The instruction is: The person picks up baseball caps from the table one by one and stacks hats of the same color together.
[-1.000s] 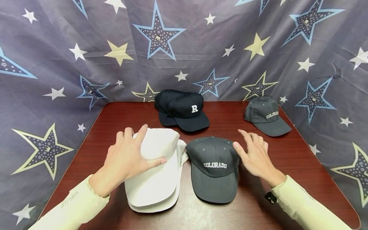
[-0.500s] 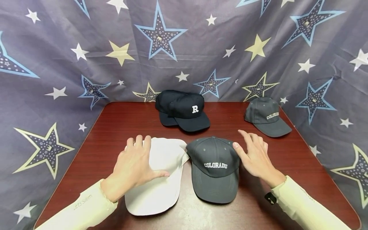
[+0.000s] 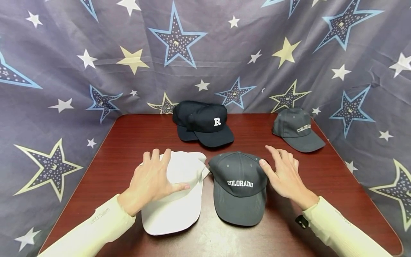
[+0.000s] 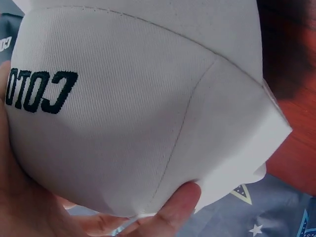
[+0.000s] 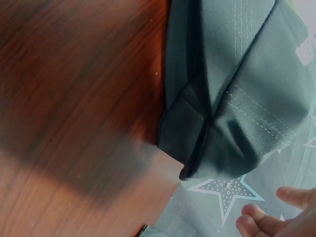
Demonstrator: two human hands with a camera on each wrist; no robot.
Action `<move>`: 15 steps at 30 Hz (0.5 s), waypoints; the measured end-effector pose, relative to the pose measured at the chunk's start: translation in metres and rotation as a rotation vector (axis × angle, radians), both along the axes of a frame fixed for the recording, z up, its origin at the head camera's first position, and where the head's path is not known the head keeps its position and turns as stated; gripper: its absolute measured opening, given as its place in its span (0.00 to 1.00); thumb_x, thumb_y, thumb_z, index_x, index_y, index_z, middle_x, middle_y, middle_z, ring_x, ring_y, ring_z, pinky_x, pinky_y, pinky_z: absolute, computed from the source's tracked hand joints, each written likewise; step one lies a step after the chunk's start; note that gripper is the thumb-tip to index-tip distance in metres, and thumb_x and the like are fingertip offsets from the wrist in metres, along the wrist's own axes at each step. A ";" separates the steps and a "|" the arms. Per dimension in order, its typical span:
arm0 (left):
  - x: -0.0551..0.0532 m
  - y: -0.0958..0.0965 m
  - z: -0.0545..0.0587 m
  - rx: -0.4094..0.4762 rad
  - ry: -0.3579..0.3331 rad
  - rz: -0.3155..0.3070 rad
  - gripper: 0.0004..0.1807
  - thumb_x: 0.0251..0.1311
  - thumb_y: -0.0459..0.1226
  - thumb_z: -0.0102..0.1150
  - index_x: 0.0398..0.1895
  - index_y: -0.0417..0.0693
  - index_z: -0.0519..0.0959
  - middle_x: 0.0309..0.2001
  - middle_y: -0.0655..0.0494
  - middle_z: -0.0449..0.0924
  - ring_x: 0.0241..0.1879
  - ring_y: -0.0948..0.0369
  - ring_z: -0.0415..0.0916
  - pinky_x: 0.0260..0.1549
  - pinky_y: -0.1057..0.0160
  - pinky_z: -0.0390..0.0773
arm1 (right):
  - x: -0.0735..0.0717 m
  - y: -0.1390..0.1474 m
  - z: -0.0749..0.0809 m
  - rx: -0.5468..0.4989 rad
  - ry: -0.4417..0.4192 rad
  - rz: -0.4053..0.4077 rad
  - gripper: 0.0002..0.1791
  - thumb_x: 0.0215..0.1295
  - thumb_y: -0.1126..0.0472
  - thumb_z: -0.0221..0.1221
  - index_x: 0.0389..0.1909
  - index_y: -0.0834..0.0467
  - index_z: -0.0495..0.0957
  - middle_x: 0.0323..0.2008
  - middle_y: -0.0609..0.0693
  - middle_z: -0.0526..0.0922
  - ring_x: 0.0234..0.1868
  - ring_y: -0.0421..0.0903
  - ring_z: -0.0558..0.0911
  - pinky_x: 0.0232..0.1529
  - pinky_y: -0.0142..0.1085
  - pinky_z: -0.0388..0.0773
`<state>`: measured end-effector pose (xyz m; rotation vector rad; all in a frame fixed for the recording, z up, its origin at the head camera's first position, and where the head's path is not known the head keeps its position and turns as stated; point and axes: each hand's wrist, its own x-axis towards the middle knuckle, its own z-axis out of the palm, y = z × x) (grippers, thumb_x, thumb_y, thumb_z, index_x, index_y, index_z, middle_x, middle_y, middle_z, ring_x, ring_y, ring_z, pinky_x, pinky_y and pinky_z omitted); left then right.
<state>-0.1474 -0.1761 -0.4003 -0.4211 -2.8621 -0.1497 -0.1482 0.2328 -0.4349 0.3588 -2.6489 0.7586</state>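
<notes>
My left hand (image 3: 151, 180) grips the crown of a white baseball cap (image 3: 176, 217), its brim facing me. The thumb lies across the front panel. In the left wrist view, fingers and thumb curve round the crown of the white cap (image 4: 118, 128), which bears dark lettering, partly covered. Another white cap sits beneath, nearly hidden. Just right stands a dark grey baseball cap (image 3: 239, 205) lettered COLORADO. Beside its right side my right hand (image 3: 285, 176) holds its fingers extended, thumb near the crown. In the right wrist view those fingers (image 5: 261, 222) are apart from the grey cap (image 5: 247, 98).
Two overlapping black caps (image 3: 212, 134), the front one marked R, sit at the back middle of the reddish-brown table (image 3: 141, 130). Another grey COLORADO cap (image 3: 297, 128) stands at the back right. A star-patterned cloth (image 3: 205, 43) hangs behind and along both sides.
My left hand has brought the upper white cap down over the lower one, so their brims now line up. The right hand and the grey caps have stayed in place.
</notes>
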 end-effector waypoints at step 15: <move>-0.004 -0.004 -0.003 0.012 0.044 -0.040 0.68 0.27 0.83 0.63 0.66 0.46 0.68 0.48 0.41 0.71 0.46 0.40 0.68 0.19 0.47 0.76 | 0.001 -0.002 -0.001 0.005 -0.003 -0.005 0.31 0.77 0.45 0.53 0.74 0.55 0.66 0.57 0.66 0.72 0.58 0.65 0.67 0.54 0.63 0.56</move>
